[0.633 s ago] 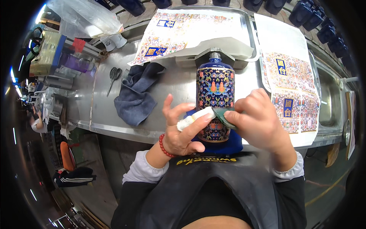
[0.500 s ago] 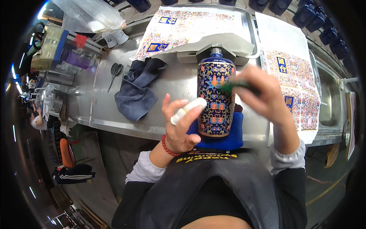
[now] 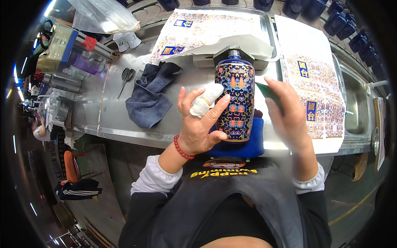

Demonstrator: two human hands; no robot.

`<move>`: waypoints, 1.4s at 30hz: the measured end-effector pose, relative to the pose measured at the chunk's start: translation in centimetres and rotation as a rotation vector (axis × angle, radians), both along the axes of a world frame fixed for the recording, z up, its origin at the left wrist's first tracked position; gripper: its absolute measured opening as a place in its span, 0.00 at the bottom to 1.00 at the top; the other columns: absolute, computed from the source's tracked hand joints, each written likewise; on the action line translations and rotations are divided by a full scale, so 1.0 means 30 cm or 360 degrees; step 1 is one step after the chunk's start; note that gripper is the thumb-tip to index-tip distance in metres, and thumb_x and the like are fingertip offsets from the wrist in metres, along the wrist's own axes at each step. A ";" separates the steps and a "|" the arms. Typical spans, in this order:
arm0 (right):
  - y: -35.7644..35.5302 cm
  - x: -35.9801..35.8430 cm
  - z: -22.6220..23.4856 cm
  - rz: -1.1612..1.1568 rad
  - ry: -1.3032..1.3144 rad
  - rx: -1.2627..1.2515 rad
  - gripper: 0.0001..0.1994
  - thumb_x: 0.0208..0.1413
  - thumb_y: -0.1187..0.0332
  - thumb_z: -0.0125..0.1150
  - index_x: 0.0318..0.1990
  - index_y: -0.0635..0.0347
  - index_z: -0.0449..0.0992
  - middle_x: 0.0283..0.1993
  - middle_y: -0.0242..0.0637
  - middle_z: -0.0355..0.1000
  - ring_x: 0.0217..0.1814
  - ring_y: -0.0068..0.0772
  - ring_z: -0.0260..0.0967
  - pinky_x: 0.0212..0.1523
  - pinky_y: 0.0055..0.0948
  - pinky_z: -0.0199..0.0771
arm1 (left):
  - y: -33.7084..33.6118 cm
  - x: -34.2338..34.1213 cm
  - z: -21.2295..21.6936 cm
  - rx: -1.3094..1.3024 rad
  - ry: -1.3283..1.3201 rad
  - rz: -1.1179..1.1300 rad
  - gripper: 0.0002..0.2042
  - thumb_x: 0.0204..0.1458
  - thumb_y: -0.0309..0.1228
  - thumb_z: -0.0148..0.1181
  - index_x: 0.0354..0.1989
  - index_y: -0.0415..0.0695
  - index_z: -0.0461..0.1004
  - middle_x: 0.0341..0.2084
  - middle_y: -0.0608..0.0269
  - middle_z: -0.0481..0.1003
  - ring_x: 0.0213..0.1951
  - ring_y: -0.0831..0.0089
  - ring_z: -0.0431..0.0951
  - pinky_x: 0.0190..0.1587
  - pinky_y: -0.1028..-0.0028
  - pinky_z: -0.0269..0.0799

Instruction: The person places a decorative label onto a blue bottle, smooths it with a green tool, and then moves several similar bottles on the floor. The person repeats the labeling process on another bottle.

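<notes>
We see the bottle front already patterned, back hidden; our left hand spreads loosely, right hand pinches a green scraper.

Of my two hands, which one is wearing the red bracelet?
Your left hand, the one with the white finger wrap, wears the red bead bracelet. Your right hand, holding the flat green tool, shows no bracelet.

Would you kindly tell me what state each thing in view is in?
Patterned blue bottle, apparently uncapped
White finger wrap, wound on the left hand's middle finger
Green scraper, gripped in the right hand
Scissors, closed
Gray-blue towel, crumpled
Upper decal sheet, near edge curled
Right decal sheet, spread out
</notes>
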State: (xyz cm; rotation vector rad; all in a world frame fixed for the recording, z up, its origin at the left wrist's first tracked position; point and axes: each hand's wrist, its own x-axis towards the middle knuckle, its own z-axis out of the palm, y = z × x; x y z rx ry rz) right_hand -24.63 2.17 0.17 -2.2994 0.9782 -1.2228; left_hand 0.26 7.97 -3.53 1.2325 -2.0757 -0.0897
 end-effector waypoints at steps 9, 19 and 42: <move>0.090 0.061 -0.072 -0.0126 0.0435 -0.0057 0.27 0.49 0.81 0.62 0.58 0.49 0.80 0.66 0.47 0.67 0.62 0.52 0.66 0.62 0.44 0.71 | -0.007 0.006 0.005 -0.0016 -0.0048 -0.0011 0.38 0.62 0.67 0.36 0.60 0.49 0.78 0.58 0.56 0.75 0.64 0.57 0.60 0.73 0.49 0.31; 0.092 0.069 -0.059 -0.0122 0.0498 -0.0182 0.29 0.47 0.78 0.62 0.61 0.52 0.77 0.64 0.50 0.66 0.57 0.54 0.65 0.58 0.45 0.72 | -0.011 0.006 -0.006 -0.0033 -0.0008 -0.0027 0.37 0.62 0.67 0.39 0.60 0.49 0.78 0.59 0.55 0.74 0.63 0.57 0.61 0.73 0.48 0.32; 0.114 0.092 -0.055 -0.0227 0.0579 -0.0126 0.30 0.47 0.77 0.62 0.63 0.57 0.74 0.63 0.51 0.64 0.57 0.54 0.65 0.57 0.46 0.71 | -0.011 -0.011 -0.006 -0.0038 -0.0175 -0.0010 0.44 0.59 0.70 0.37 0.64 0.42 0.73 0.59 0.56 0.74 0.63 0.55 0.62 0.72 0.41 0.32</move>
